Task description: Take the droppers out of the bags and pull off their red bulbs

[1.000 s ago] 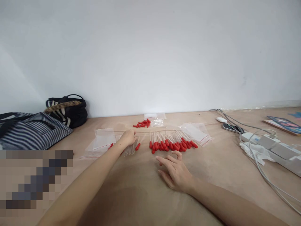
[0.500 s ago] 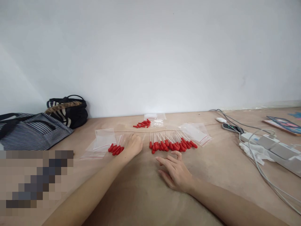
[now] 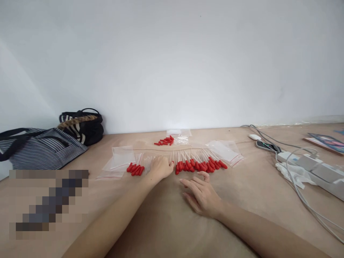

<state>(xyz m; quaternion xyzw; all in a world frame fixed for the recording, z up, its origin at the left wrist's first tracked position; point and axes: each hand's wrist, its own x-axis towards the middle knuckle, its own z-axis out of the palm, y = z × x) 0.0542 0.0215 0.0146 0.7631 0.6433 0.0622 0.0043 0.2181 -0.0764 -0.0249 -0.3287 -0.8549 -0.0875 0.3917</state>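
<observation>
A row of droppers with red bulbs (image 3: pixel 199 166) lies across the middle of the table, their thin pale tubes pointing to the wall. My left hand (image 3: pixel 162 167) is at the row's left end, fingers closed, with a bit of red showing at its fingertips; most of what it grips is hidden. Left of this hand are loose thin clear tubes (image 3: pixel 147 163) and a small pile of red bulbs (image 3: pixel 135 169). In front of the row, my right hand (image 3: pixel 202 197) rests with fingers apart and slightly curled, holding nothing.
Clear zip bags (image 3: pixel 122 157) lie at left, more zip bags (image 3: pixel 227 152) at right. Further back are small red pieces (image 3: pixel 164 141) and clear tubes (image 3: pixel 182 140). Striped bags (image 3: pixel 48 148) stand far left; a power strip (image 3: pixel 311 168) with cables is at right.
My left hand has moved right, from beside the loose red bulbs to the left end of the dropper row, uncovering the clear tubes. My right hand has stayed in place.
</observation>
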